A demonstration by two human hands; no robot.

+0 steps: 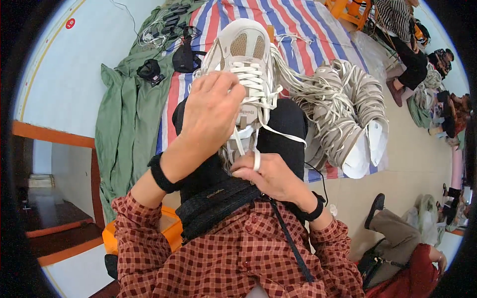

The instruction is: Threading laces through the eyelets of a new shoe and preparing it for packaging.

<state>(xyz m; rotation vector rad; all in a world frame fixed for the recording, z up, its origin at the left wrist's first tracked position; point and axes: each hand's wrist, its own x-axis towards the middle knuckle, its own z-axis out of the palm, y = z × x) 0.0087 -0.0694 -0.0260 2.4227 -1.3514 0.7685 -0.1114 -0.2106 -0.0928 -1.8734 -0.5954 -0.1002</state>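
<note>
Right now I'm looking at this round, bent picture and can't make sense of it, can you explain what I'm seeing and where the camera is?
There is no machine here: a person wears a wide fisheye camera on the head, looking down at their own hands, so edges bend. A pale lace-up sneaker rests on their lap. The left hand pinches its white laces near the middle of the shoe. The right hand holds a lace end by the shoe's heel. Beyond lie a striped sheet, a bundle of loose laces and a green cloth. Other people sit at the right.
</note>
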